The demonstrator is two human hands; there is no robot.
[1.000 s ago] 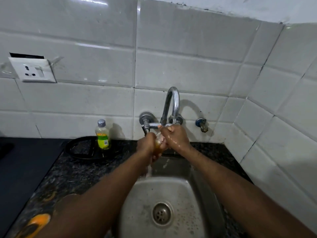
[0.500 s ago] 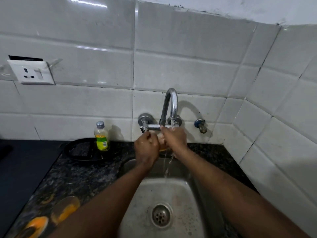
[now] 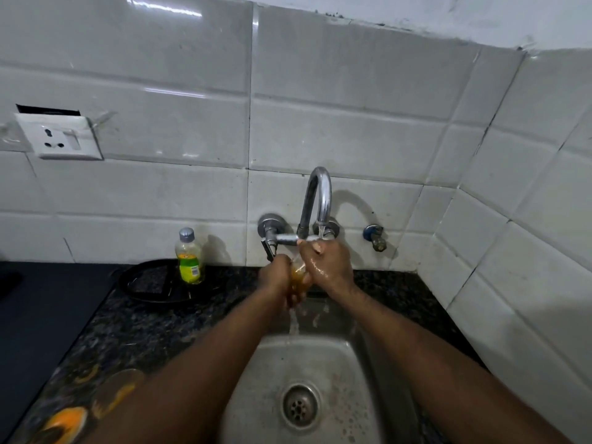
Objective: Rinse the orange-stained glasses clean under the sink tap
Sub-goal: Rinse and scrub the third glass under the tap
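Nearest, well forward and left of the tap (image 3: 318,193), two waiting glasses (image 3: 69,421) sit on the speckled countertop (image 3: 134,331) with orange residue in them, probably parked within reach so each can be taken up in turn. Below and forward of the tap is the steel sink (image 3: 362,373), its drain (image 3: 299,403) set to catch the orange-tinted trickle (image 3: 293,325) that falls from between the hands. Both forearms reach forward and converge just under the tap's spout. The left hand (image 3: 275,278) wraps the lower body of the held glass (image 3: 298,275), knuckles up, steadying it. The right hand (image 3: 331,267), wet and glistening, is curled round the upper part by the rim, seemingly to rub or turn it while the water stream (image 3: 321,232) lands there. The glass is held directly beneath the spout so the flow carries the stain down into the basin. It looks amber, so the rinse seems only part done. Left of the tap, against the tiled wall (image 3: 352,129), stand a small bottle (image 3: 189,257) and a dark round tray (image 3: 144,286).
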